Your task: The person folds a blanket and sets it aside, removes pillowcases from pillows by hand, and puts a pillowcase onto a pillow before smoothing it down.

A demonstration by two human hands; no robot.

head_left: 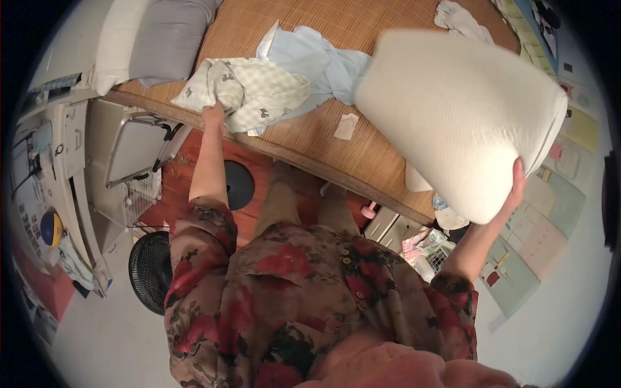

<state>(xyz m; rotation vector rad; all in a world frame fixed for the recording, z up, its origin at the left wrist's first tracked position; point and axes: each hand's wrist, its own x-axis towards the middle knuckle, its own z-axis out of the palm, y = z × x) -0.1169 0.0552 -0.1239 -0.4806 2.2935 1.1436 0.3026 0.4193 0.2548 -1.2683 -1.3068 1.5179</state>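
My left hand (pixel 213 116) is closed on the near edge of a checked pillowcase (pixel 275 90) with small dark motifs, lying crumpled on the bed's woven mat. Partly under and behind the pillowcase spreads a light blue cloth (pixel 323 61). On the right, my right hand (pixel 517 187) grips the near right corner of a bare white pillow (pixel 459 110), which is raised and tilted over the bed. The pillow hides part of the mat, and the fingers beneath its corner are not visible.
A small white cloth or paper (pixel 347 126) lies on the bamboo mat (pixel 388 165). Grey pillow (pixel 169 42) at the far left; crumpled cloth (pixel 462 21) at the far right. Below the bed edge are a black round stool (pixel 239 185) and a black fan (pixel 149 271).
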